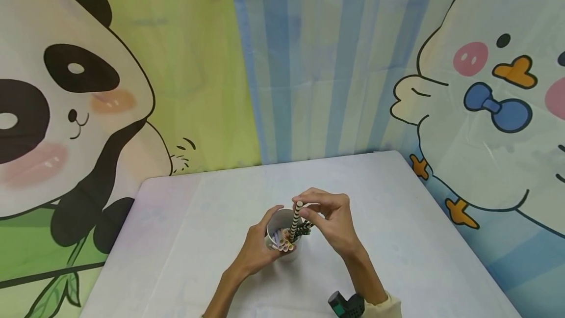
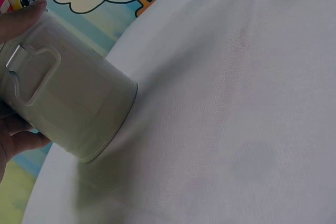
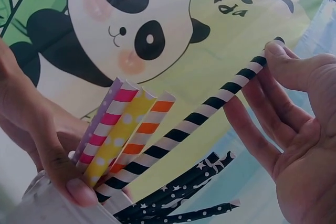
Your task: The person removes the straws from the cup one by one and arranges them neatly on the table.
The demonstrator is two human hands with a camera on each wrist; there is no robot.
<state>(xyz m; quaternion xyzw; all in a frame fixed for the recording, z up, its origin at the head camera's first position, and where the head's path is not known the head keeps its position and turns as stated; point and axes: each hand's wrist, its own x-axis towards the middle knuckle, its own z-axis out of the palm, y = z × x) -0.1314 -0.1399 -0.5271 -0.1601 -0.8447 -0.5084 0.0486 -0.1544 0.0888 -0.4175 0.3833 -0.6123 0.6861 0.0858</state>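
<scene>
My left hand [image 1: 251,251] grips a white cup [image 2: 79,93] with a wire loop on its side. In the left wrist view the cup is tilted over the table, thumb near the rim and fingers on the opposite side. My right hand [image 1: 337,220] pinches the upper end of a black-and-white striped paper straw [image 3: 194,121] between thumb and fingers; its lower end is inside the cup. Beside it stand a pink-striped straw [image 3: 107,127], a yellow dotted straw [image 3: 116,137], an orange-striped straw [image 3: 143,136] and a purple dotted one [image 3: 94,124]. Several black patterned straws [image 3: 173,190] lean outward over the rim.
A white-covered table [image 1: 198,259] lies beneath both hands. Printed cloth walls stand around it, with a panda [image 1: 84,112] on the left and a white bird [image 1: 476,161] on the right. A black device [image 1: 346,304] sits at my right wrist.
</scene>
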